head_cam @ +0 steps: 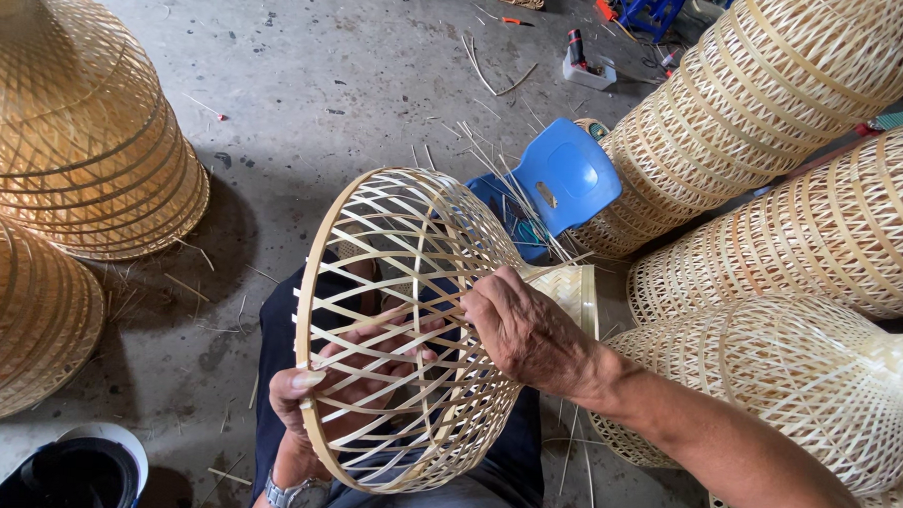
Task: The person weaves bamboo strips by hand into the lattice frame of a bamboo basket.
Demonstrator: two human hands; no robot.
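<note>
Worker's left hand point(311, 399) clamped on rim of half-woven bamboo basket point(409, 323) over lap, right hand point(519, 326) pinching strips w/ closed grip; lattice formed, loose strip ends point(504, 181) unfinished, finished shades point(777, 105) nearby

Hardly anything here counts as a package, label, sign or screen. The one likely candidate is a small white rectangular box point(590, 73) standing on the grey concrete floor point(308, 69) near the top edge of the view, well apart from everything in the foreground; a dark, red-tipped object stands upright in it, too small to identify. Whether the box carries any label cannot be told at this size. No signs or screens show anywhere in the view.
</note>
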